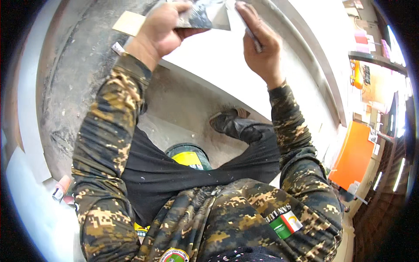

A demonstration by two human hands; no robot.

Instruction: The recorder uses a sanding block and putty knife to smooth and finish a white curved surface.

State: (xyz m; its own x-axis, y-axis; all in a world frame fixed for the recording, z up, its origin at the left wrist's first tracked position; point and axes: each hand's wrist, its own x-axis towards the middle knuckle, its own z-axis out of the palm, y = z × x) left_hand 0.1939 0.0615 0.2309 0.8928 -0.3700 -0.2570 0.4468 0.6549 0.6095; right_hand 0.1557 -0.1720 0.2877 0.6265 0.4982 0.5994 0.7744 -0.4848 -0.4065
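Both my hands grip tools: left hand [162, 27] clasps a grey metal putty blade [205, 16] lying crosswise, edge pointing right of my fingers, right hand [258, 41] pinching a thin grey scraper [252, 35].

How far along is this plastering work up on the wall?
Done: the white wall surface below the hands looks smooth and coated. In hand: the left hand holds a flat metal trowel loaded with grey putty, and the right hand works a slim tool against it. Left: the rough grey strip at the left looks uncoated. A green bucket stands below.
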